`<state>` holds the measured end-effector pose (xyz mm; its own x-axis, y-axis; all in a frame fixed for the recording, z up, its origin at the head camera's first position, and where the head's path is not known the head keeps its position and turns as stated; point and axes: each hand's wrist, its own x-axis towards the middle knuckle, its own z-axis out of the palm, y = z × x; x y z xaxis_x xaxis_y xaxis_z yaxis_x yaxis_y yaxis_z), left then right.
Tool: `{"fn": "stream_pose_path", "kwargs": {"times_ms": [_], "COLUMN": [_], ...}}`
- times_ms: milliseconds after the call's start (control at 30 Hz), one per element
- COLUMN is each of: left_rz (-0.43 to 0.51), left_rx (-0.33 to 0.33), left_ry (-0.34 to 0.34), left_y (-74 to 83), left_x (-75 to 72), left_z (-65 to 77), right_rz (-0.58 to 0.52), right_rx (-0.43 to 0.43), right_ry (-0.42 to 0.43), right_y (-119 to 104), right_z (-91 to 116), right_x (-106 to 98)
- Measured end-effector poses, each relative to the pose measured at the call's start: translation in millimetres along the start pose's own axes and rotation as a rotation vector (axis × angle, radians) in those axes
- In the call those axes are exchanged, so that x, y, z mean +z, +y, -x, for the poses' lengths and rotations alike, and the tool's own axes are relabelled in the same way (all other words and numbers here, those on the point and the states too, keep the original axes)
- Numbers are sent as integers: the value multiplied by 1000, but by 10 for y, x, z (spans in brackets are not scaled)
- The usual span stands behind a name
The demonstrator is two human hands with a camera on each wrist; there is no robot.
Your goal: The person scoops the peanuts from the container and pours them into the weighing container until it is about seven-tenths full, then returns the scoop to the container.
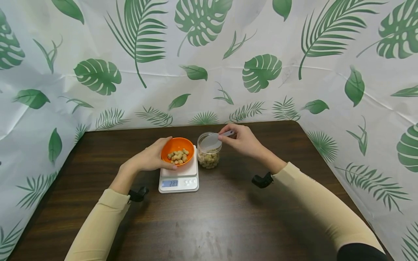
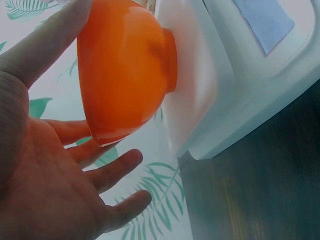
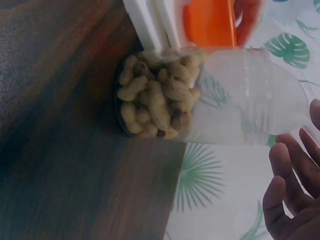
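An orange bowl [image 1: 177,144] with several unshelled peanuts [image 1: 178,157] in it sits on a white kitchen scale [image 1: 186,184]. My left hand [image 1: 151,156] grips the bowl by its rim, thumb on the near side and fingers toward the far side; in the left wrist view, the other fingers are spread beside the bowl [image 2: 125,70]. My right hand [image 1: 240,139] pinches the pale handle of a translucent spoon [image 1: 210,142], whose wide head is at the mouth of a clear jar [image 1: 209,159]. Peanuts [image 3: 155,97] fill the jar's lower part.
The jar stands close against the scale's right side. The lit display [image 1: 170,183] shows digits that look like 28.7. Behind the dark wooden table [image 1: 209,224] hangs a white leaf-patterned sheet [image 1: 209,87]. A black camera is strapped to each wrist.
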<state>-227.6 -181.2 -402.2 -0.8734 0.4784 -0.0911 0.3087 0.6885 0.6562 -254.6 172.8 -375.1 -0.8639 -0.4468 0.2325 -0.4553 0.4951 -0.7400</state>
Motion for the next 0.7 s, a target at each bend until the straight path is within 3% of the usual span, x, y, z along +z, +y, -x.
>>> {"fn": "stream_pose_path", "kwargs": {"times_ms": [367,700], "left_rz": [19,48], "left_rx": [5,-18], "left_ry": [-5,26], "left_y": [6,-83], "left_x": [1,-55], "left_z": [15,74], "right_rz": [-8,-39], "right_rx": [3,-2], "right_ry": [-27,28], "right_y": [27,145], "right_z": [-18,48], "right_x": [91,-85]}}
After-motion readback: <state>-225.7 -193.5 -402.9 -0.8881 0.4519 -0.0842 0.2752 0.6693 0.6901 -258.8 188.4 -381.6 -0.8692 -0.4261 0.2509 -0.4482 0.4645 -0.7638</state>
